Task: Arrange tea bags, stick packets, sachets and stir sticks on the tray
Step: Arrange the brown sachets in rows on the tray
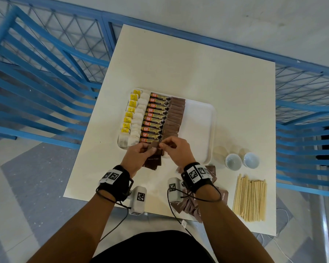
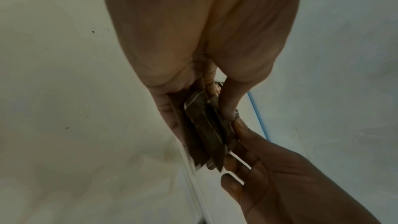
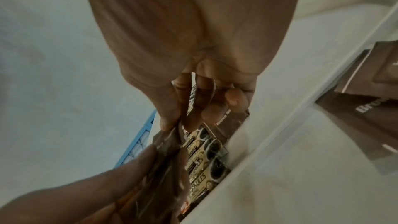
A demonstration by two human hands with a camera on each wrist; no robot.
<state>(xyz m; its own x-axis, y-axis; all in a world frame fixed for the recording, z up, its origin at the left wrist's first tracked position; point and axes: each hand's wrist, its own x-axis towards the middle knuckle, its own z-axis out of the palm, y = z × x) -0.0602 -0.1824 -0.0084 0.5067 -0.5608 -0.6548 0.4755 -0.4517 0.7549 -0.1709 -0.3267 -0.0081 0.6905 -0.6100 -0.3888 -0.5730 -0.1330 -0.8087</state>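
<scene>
The white tray point(image 1: 199, 118) carries a column of tea bags point(image 1: 135, 120) with yellow tags, a column of granules stick packets point(image 1: 155, 118) and a column of brown sachets point(image 1: 175, 116). At the tray's near edge my left hand point(image 1: 147, 151) grips a small stack of brown sachets point(image 2: 206, 129). My right hand point(image 1: 164, 146) pinches the top sachet point(image 3: 168, 142) of that stack between thumb and fingers, just above the nearest stick packets point(image 3: 206, 156). Wooden stir sticks point(image 1: 250, 198) lie in a pile at the table's near right.
Loose brown sachets point(image 1: 196, 204) lie on the table under my right wrist, near the front edge. Two small white cups point(image 1: 233, 161) stand right of the tray. The tray's right half is bare. Blue metal railings point(image 1: 46, 82) surround the table.
</scene>
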